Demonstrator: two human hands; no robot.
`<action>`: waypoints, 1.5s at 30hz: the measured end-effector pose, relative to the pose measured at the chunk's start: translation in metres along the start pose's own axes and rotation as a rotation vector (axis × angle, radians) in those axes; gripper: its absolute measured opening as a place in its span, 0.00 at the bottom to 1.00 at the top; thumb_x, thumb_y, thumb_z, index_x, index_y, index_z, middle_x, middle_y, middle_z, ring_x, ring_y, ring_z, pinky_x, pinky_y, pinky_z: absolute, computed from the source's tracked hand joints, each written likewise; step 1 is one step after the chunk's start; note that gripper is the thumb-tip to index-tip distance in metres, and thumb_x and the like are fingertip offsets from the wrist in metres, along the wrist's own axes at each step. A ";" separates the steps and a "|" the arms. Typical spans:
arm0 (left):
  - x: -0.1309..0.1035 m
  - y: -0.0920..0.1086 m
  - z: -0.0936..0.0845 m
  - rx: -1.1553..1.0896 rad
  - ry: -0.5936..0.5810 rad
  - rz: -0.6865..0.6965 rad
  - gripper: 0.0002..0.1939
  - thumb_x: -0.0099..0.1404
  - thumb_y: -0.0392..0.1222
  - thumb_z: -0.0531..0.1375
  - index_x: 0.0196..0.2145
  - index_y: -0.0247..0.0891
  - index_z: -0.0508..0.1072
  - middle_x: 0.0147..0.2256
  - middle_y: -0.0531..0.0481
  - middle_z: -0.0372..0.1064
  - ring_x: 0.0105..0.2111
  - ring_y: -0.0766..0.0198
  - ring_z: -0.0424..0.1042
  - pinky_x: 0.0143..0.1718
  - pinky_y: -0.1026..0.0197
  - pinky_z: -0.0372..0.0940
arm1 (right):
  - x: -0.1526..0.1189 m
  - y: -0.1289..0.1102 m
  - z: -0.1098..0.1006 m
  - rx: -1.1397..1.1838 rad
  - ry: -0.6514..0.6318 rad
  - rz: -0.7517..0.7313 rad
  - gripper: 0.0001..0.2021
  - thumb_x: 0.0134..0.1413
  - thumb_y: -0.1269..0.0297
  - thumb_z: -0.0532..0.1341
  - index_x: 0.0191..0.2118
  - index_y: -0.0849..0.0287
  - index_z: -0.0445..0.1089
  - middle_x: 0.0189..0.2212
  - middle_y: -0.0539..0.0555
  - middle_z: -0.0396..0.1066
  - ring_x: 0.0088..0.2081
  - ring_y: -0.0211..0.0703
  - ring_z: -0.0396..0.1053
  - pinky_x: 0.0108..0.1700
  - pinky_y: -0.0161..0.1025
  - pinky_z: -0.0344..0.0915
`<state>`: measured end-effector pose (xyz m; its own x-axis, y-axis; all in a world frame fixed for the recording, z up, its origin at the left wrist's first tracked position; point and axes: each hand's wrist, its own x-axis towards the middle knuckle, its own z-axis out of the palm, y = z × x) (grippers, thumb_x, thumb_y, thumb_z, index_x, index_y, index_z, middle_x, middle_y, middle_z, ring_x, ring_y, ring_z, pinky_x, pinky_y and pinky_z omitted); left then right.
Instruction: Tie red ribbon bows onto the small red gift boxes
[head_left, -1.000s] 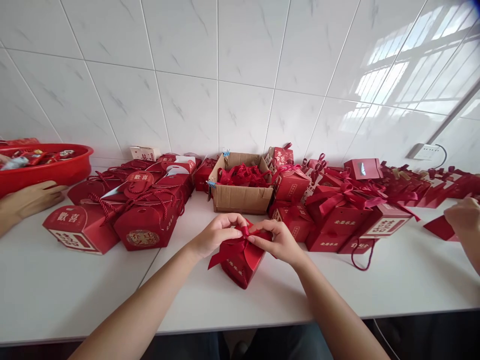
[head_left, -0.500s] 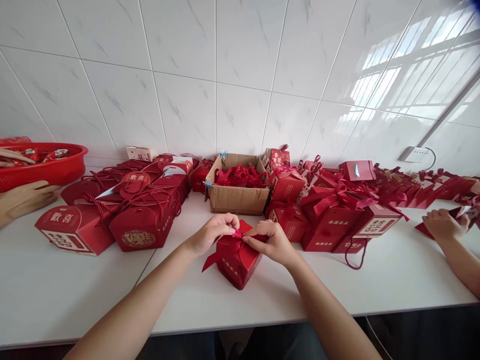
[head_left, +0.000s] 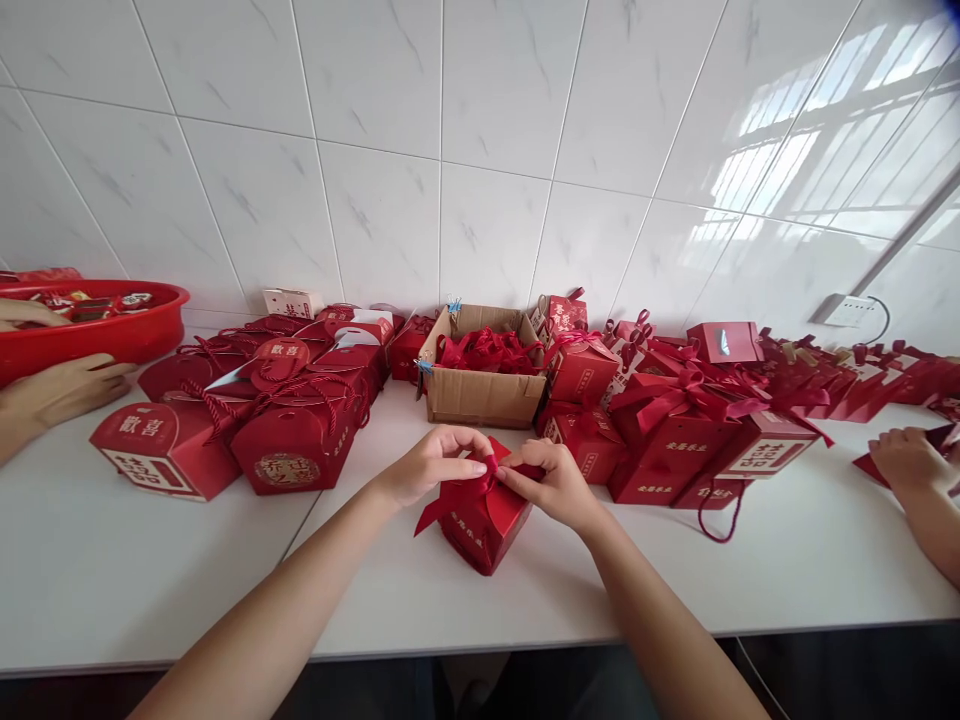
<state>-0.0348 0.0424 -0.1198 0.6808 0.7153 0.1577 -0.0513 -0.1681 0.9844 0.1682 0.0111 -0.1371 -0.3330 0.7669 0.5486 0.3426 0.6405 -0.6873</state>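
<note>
A small red gift box [head_left: 480,530] with gold lettering stands on the white table in front of me. Red ribbon [head_left: 469,490] is looped over its top, and one tail hangs down on the left. My left hand [head_left: 435,465] pinches the ribbon at the top of the box, thumb and index finger close together. From the other side, my right hand [head_left: 551,485] grips the ribbon by the knot with bent fingers. The knot is partly covered by my fingertips.
Behind stands a cardboard box [head_left: 484,398] of red ribbons. Red gift boxes crowd the left [head_left: 289,455] and right [head_left: 667,445]. A red basin [head_left: 142,335] holds wrapped items beside another person's hands [head_left: 67,395]. A co-worker's hand [head_left: 911,460] is at far right.
My left fingers have shifted slightly over the knot, while my right hand stays at the ribbon. The whole view has moved a little, and the person at left now has a hand in the basin.
</note>
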 end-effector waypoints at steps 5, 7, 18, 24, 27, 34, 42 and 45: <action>0.000 -0.001 0.000 -0.134 -0.008 -0.065 0.06 0.54 0.39 0.61 0.29 0.34 0.72 0.35 0.46 0.70 0.33 0.64 0.67 0.35 0.62 0.60 | 0.000 0.001 0.001 -0.002 -0.007 0.009 0.08 0.54 0.61 0.63 0.30 0.58 0.78 0.26 0.54 0.78 0.27 0.40 0.69 0.31 0.37 0.61; 0.001 -0.001 0.000 -0.163 -0.002 -0.079 0.05 0.53 0.38 0.60 0.28 0.34 0.71 0.34 0.46 0.70 0.33 0.63 0.67 0.35 0.62 0.60 | 0.000 0.002 0.000 0.003 -0.006 0.012 0.08 0.54 0.61 0.63 0.30 0.57 0.78 0.26 0.54 0.78 0.27 0.41 0.69 0.31 0.38 0.62; 0.000 0.005 0.002 -0.082 0.036 -0.008 0.19 0.55 0.37 0.57 0.47 0.36 0.66 0.23 0.56 0.62 0.24 0.67 0.58 0.26 0.64 0.51 | 0.000 0.000 0.000 -0.033 -0.015 0.014 0.10 0.56 0.61 0.62 0.30 0.58 0.78 0.24 0.52 0.76 0.24 0.38 0.64 0.30 0.37 0.59; -0.003 0.012 0.005 0.072 -0.003 -0.025 0.13 0.59 0.40 0.61 0.43 0.37 0.69 0.28 0.55 0.62 0.29 0.69 0.62 0.32 0.64 0.57 | -0.001 0.001 0.000 -0.032 0.007 0.020 0.09 0.55 0.62 0.62 0.30 0.58 0.78 0.24 0.53 0.76 0.25 0.38 0.67 0.30 0.37 0.60; -0.003 0.014 0.005 0.075 -0.004 -0.043 0.12 0.60 0.41 0.60 0.42 0.37 0.70 0.30 0.53 0.65 0.31 0.66 0.65 0.35 0.63 0.59 | -0.001 0.001 0.000 -0.026 0.001 0.018 0.09 0.55 0.62 0.62 0.30 0.57 0.78 0.25 0.53 0.77 0.25 0.39 0.67 0.31 0.37 0.60; -0.002 0.015 0.005 0.170 0.110 -0.032 0.11 0.60 0.43 0.60 0.39 0.36 0.71 0.24 0.55 0.61 0.25 0.69 0.60 0.26 0.66 0.55 | 0.000 0.001 0.000 -0.023 -0.004 0.030 0.09 0.55 0.61 0.62 0.30 0.58 0.78 0.24 0.53 0.76 0.24 0.39 0.66 0.30 0.37 0.60; 0.002 0.010 0.020 0.458 0.288 0.014 0.11 0.60 0.47 0.61 0.36 0.37 0.74 0.24 0.55 0.63 0.27 0.66 0.63 0.30 0.64 0.60 | 0.000 0.003 -0.001 0.352 0.111 0.249 0.13 0.53 0.55 0.64 0.36 0.60 0.72 0.18 0.45 0.60 0.22 0.33 0.56 0.24 0.32 0.53; 0.002 0.007 0.023 0.507 0.284 0.046 0.11 0.60 0.48 0.61 0.33 0.38 0.77 0.29 0.50 0.73 0.31 0.61 0.68 0.33 0.62 0.61 | 0.001 0.003 -0.004 0.481 0.112 0.302 0.14 0.52 0.53 0.64 0.35 0.59 0.69 0.17 0.43 0.54 0.20 0.31 0.49 0.22 0.32 0.48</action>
<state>-0.0169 0.0271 -0.1139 0.4599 0.8416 0.2832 0.3275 -0.4572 0.8268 0.1722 0.0139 -0.1363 -0.1784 0.9291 0.3238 -0.0389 0.3222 -0.9459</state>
